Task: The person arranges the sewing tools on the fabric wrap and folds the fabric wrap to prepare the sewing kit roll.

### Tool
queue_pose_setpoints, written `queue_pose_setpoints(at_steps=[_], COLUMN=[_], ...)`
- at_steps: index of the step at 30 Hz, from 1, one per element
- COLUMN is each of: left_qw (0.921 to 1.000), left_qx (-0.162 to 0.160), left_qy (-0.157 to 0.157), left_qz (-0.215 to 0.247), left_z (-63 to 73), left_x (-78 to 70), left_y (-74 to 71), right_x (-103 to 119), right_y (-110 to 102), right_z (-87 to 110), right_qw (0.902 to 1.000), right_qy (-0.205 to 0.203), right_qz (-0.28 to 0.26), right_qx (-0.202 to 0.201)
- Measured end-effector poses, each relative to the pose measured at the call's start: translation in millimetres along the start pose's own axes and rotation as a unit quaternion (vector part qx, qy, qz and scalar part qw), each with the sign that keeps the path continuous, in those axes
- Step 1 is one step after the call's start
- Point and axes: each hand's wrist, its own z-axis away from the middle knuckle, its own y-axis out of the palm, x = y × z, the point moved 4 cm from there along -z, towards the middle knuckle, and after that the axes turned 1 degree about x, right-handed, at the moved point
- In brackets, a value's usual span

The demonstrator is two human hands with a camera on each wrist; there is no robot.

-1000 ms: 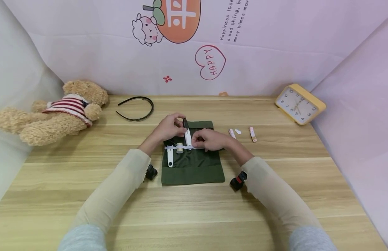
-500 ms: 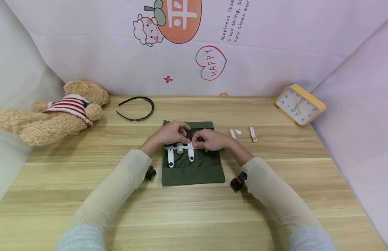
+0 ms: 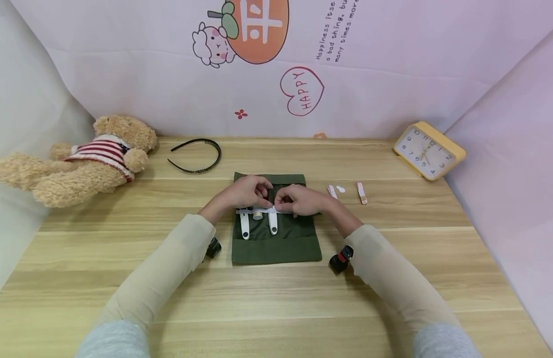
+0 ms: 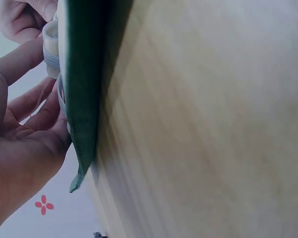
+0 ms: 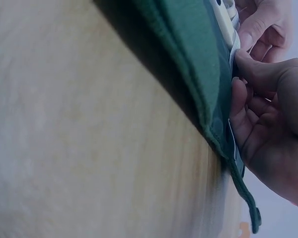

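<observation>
In the head view, a green fabric pouch [image 3: 276, 251] lies spread on the table, a white elastic strap [image 3: 282, 212] across its middle. A slim white tool [image 3: 273, 223] with a black dot near its lower end passes under the strap. My left hand [image 3: 249, 191] holds this tool's upper part, which fingers mostly hide. Right beside it, my right hand [image 3: 300, 200] pinches the strap with thumb and fingertips. Left of the tool, the strap also crosses a small thread spool [image 3: 257, 215] and a similar white tool [image 3: 244, 226]. Both hands nearly meet in the right wrist view.
Two small pale strips [image 3: 362, 193] and a white scrap [image 3: 341, 189] lie right of the pouch. A black headband [image 3: 218, 156] and a teddy bear [image 3: 79, 169] are at the back left. A yellow clock [image 3: 428, 150] stands at the back right.
My left hand has come down toward the strap, and the white tool has slid through beneath it, its lower end now well below. The right hand has stayed at the strap.
</observation>
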Motion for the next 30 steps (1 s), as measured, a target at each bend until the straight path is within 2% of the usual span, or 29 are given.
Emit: queue_pose_setpoints(at_steps=[7,22,30], left_qw=[0.9997,0.9994,0.9992], left_qx=[0.008,0.023,0.018], left_qy=[0.006,0.023,0.037], left_qz=[0.021,-0.015,-0.004], left_z=[2.9,1.0,3.7], left_x=[2.4,6.5,4.5], left_y=[-2.9,-5.1,-7.1], right_x=[4.7,10.0,5.9], right_y=[1.1,1.2,-1.2], right_z=[-3.4,-4.6,1.3], right_qw=[1.0,0.9993,0.9985], right_qy=[-0.003,-0.002,-0.029], right_qz=[0.006,0.032,0.0], right_qx=[0.0,-0.018,-0.046])
